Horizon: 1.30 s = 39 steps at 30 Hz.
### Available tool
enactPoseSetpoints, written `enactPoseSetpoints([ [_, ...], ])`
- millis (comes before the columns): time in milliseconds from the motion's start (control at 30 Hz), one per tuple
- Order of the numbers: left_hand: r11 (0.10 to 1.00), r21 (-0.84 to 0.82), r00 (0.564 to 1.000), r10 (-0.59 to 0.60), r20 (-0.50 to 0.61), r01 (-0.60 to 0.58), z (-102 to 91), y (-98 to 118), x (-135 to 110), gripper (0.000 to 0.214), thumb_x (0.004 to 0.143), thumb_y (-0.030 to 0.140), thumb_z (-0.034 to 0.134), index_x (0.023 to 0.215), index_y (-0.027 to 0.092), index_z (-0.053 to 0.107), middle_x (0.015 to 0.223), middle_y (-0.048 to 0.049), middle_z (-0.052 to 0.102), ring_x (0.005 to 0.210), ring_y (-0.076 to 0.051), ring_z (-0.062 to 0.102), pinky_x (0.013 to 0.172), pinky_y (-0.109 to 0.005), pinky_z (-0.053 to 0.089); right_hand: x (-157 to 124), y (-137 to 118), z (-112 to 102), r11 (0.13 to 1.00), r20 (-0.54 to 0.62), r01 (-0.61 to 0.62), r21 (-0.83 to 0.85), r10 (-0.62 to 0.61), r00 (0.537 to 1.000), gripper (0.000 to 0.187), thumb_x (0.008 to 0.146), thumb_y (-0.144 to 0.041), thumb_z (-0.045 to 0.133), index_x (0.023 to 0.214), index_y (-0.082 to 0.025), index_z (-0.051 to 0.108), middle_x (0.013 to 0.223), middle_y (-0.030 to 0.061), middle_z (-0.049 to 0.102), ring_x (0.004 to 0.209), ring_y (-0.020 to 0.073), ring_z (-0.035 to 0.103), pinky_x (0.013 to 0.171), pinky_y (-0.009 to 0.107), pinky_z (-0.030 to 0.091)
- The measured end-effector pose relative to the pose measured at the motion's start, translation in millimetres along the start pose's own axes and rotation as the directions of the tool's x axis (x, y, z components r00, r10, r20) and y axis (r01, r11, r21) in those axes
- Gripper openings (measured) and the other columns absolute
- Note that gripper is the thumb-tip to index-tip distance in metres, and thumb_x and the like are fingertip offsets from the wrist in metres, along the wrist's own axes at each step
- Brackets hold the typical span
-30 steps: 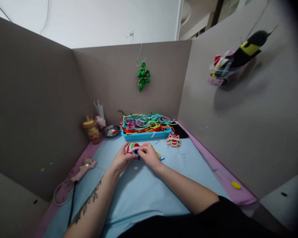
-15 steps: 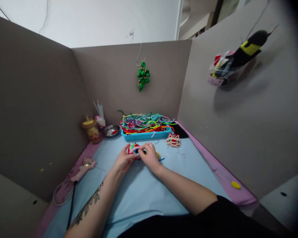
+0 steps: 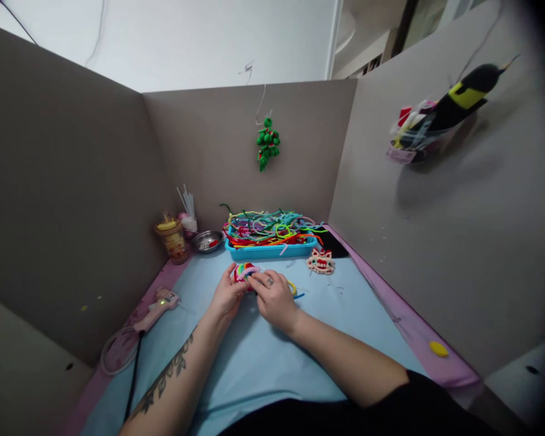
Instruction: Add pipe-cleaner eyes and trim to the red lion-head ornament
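Rainbow ornament (image 3: 242,272) was over the table (image 3: 254,357), toward the far edge. Left hand (image 3: 226,295) gripped it, thumb against curled fingers. Right hand (image 3: 275,298): fingers bent, tips at its right side; couldn't tell if pinching. Blue tray (image 3: 272,251) sat along far edge, glue gun (image 3: 158,312) by left edge.

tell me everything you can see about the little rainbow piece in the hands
The rainbow piece is small and looks soft and fuzzy, with curved bands of red, orange, yellow, green and blue and a pale pink strip across it. The left hand holds its left side; the fingers of the right hand reach over its right side, hiding part. Whether it touches the blue cloth is unclear.
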<state>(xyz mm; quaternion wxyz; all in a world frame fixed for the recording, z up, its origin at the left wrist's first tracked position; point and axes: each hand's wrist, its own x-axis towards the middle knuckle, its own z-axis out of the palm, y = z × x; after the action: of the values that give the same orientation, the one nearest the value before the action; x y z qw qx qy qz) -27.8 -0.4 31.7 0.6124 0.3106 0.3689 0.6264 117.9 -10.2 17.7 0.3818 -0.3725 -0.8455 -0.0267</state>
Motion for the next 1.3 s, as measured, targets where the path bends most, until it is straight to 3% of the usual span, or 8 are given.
enactPoseSetpoints([
  [400,0.997,0.013,0.997,0.078,0.006,-0.078,2.2,-3,-2,0.086,0.046,0.001,0.076,0.121,0.02,0.039,0.098,-0.004,0.064,0.09,-0.017,0.062,0.078,-0.023,0.047,2,0,5,0.999,0.014,-0.045,0.019,0.045,0.999,0.048,0.078,-0.014,0.051,0.125,-0.026,0.055,0.122,0.0076,0.057,0.104,0.029,0.045,0.086,0.045,0.037],
  [533,1.0,-0.003,0.999,0.031,-0.011,-0.031,-1.1,-1,2,0.084,0.048,-0.001,0.072,0.121,0.021,0.038,0.092,-0.0022,0.064,0.082,-0.015,0.063,0.073,-0.023,0.049,3,1,-2,0.987,-0.078,-0.07,0.147,0.083,0.994,0.049,0.078,-0.01,0.046,0.124,-0.025,0.055,0.118,0.0074,0.057,0.105,0.0256,0.047,0.09,0.042,0.038],
  [667,0.994,-0.104,0.999,-0.031,0.016,0.033,-4.0,11,1,0.06,0.056,-0.001,0.064,0.111,0.02,0.047,0.102,-0.0055,0.064,0.091,-0.019,0.063,0.079,-0.031,0.051,6,10,-6,0.894,-0.269,-0.201,0.401,0.324,0.907,0.044,0.079,-0.009,0.04,0.119,-0.022,0.053,0.111,0.0091,0.054,0.103,0.0214,0.05,0.089,0.038,0.042],
  [733,0.987,-0.154,0.996,-0.041,0.076,0.052,-4.7,18,-1,0.05,0.059,0.002,0.061,0.105,0.018,0.052,0.11,-0.0073,0.062,0.101,-0.023,0.06,0.086,-0.035,0.049,6,16,-3,0.812,-0.25,-0.283,0.51,0.454,0.855,0.037,0.079,-0.014,0.043,0.114,-0.021,0.052,0.108,0.0088,0.053,0.097,0.0202,0.052,0.081,0.035,0.046],
  [833,0.979,-0.194,0.983,-0.018,0.181,0.054,-5.1,24,-5,0.046,0.061,0.006,0.061,0.105,0.016,0.054,0.117,-0.0092,0.059,0.113,-0.027,0.055,0.095,-0.038,0.044,6,21,6,0.694,-0.133,-0.368,0.619,0.555,0.821,0.034,0.077,-0.02,0.049,0.112,-0.021,0.049,0.106,0.0077,0.052,0.095,0.0185,0.054,0.075,0.031,0.048],
  [900,0.977,-0.211,0.973,0.01,0.23,0.04,-5.6,25,-6,0.048,0.061,0.009,0.062,0.107,0.017,0.054,0.118,-0.009,0.058,0.116,-0.027,0.052,0.098,-0.039,0.042,5,21,9,0.674,-0.103,-0.36,0.645,0.543,0.833,0.033,0.077,-0.022,0.051,0.11,-0.022,0.05,0.108,0.0075,0.052,0.099,0.0186,0.053,0.077,0.031,0.048],
  [1033,0.968,-0.248,0.969,0.035,0.246,0.028,-6.8,24,-7,0.049,0.062,0.01,0.063,0.109,0.019,0.053,0.117,-0.007,0.059,0.117,-0.027,0.052,0.1,-0.041,0.04,4,16,4,0.739,-0.148,-0.264,0.621,0.44,0.886,0.027,0.079,-0.023,0.054,0.105,-0.023,0.053,0.12,0.0091,0.046,0.112,0.0211,0.048,0.086,0.034,0.046],
  [1300,0.965,-0.259,0.979,0.003,0.205,0.052,-6.6,23,-7,0.05,0.061,0.011,0.062,0.11,0.017,0.054,0.112,-0.0071,0.061,0.11,-0.024,0.056,0.098,-0.04,0.041,2,14,3,0.72,-0.139,-0.224,0.657,0.408,0.902,0.022,0.08,-0.025,0.056,0.102,-0.024,0.054,0.125,0.0098,0.04,0.115,0.0218,0.047,0.089,0.036,0.047],
])
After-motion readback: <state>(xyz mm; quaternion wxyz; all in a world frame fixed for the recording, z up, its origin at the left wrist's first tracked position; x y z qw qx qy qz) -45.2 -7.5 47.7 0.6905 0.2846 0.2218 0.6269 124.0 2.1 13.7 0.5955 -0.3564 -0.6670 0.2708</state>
